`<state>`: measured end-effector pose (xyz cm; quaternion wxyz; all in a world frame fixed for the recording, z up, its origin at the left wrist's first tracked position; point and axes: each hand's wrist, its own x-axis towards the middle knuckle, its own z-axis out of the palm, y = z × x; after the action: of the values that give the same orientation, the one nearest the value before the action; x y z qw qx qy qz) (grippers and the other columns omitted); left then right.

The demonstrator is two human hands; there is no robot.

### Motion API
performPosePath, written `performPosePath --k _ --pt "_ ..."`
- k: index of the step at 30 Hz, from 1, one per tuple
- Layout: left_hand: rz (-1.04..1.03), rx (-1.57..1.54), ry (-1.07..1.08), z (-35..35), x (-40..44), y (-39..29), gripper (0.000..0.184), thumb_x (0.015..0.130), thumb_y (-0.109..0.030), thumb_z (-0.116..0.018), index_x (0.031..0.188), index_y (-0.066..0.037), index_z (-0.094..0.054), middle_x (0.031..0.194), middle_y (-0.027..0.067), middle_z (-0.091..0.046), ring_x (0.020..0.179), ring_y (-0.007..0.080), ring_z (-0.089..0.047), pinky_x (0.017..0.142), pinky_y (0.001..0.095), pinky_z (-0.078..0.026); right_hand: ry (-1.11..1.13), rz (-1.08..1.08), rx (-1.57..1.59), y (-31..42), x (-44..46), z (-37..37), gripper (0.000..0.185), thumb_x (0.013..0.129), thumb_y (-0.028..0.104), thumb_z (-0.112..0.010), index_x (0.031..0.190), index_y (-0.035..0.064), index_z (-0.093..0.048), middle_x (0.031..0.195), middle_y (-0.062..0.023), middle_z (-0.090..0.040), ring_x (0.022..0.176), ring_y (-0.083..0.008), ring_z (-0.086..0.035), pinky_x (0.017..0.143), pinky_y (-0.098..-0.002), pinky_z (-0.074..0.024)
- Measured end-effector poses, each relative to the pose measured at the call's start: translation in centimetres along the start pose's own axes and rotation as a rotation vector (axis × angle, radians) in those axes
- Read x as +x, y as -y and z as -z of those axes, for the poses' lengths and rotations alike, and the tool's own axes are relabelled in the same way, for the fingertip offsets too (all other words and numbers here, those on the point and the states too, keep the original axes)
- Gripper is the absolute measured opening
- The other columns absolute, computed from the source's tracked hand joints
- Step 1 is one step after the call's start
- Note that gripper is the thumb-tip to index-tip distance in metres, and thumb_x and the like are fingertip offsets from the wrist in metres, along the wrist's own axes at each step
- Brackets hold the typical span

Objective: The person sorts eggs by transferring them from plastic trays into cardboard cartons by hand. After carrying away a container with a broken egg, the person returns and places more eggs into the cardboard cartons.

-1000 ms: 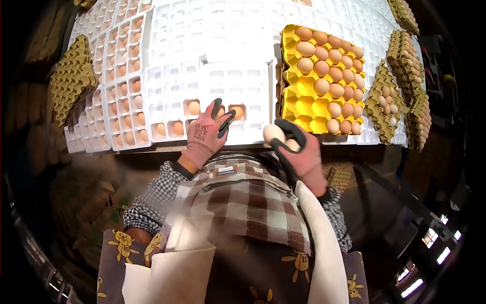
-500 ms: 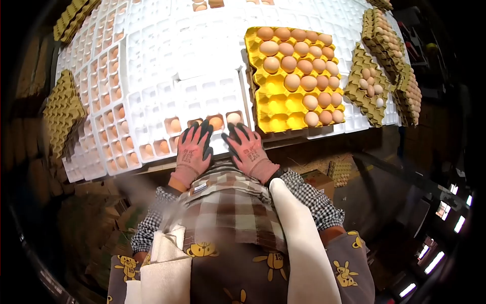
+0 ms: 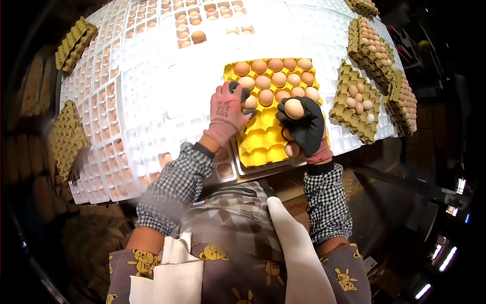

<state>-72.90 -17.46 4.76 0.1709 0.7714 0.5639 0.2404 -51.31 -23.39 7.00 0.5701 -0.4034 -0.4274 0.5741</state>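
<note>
A yellow egg tray (image 3: 255,137) holds several brown eggs, mostly in its upper rows. My left hand (image 3: 228,109), in a pink and black glove, reaches over the tray's left side, fingers curled around an egg (image 3: 249,102) that still rests at the tray. My right hand (image 3: 304,124) is turned with its dark palm up over the tray's right side, its fingers wrapped round an egg (image 3: 293,109). Another egg (image 3: 291,149) shows by the heel of this hand. White plastic trays (image 3: 190,129) lie under and beside the yellow tray.
Grey-green cartons stand at the left edge (image 3: 69,139) and upper left (image 3: 76,44). On the right lies a carton (image 3: 354,119) with several eggs, next to stacked egg-filled cartons (image 3: 402,104). White trays with eggs (image 3: 190,30) are at the far side.
Both hands have left the front white tray and moved to the yellow tray. My right hand has turned over and now holds an egg. The view has shifted.
</note>
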Motion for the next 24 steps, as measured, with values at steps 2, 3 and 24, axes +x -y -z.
performPosePath --k 2,3,24 --pt "0.199 -0.84 0.016 0.1 -1.0 2.2 0.046 0.079 -0.009 -0.075 0.118 -0.003 -0.052 0.111 0.0098 -0.059 0.103 0.0197 -0.06 0.09 0.0332 -0.051 -0.019 -0.34 0.595 -0.6 2.8 0.1 0.02 0.099 0.007 -0.053 0.118 0.0031 -0.057 0.114 -0.0075 -0.059 0.097 -0.0163 -0.061 0.078 -0.0313 -0.0546" --pt "0.435 -1.304 0.007 1.6 -0.8 2.2 0.04 0.084 -0.004 -0.069 0.119 -0.002 -0.052 0.111 0.006 -0.059 0.099 0.0139 -0.061 0.087 0.0271 -0.053 0.117 -0.417 0.787 0.0 3.9 -0.3 0.019 0.1 0.009 -0.053 0.117 0.0037 -0.057 0.109 -0.0058 -0.061 0.091 -0.0135 -0.061 0.075 -0.0304 -0.0542" --pt "-0.094 0.53 0.245 3.9 10.2 0.0 0.025 0.083 -0.031 -0.07 0.104 -0.017 -0.072 0.119 0.013 -0.059 0.091 0.0266 -0.07 0.072 0.0394 -0.059 0.586 0.267 -1.919 1.6 13.5 -3.5 0.034 0.08 0.028 -0.071 0.113 0.0206 -0.065 0.115 -0.0096 -0.057 0.097 -0.0284 -0.066 0.076 -0.0416 -0.0559"
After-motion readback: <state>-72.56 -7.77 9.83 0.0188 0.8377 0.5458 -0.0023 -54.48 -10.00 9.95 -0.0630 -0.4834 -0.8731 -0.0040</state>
